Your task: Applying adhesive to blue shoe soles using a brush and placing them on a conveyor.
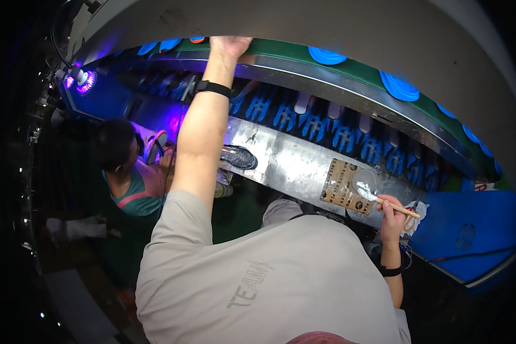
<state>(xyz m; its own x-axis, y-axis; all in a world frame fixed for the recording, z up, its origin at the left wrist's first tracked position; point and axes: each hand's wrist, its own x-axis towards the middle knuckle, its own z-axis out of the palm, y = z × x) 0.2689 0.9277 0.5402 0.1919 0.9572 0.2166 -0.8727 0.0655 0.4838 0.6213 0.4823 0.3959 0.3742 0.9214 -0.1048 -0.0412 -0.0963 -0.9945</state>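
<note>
Left hand (230,46) laid flat, fingers spread, on belt (304,60) at 12 o'clock. Brush (384,202) pinched by right hand (393,215) at 3 o'clock, over card (344,186).

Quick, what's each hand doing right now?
Left hand: reaching up onto the green conveyor; grip cannot be told.
Right hand: closed on a wooden brush.

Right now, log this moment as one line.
left hand: reaching up to green conveyor belt | right hand: holds wooden-handled brush, white-coated bristles over clear cup | cup on brown card
</note>
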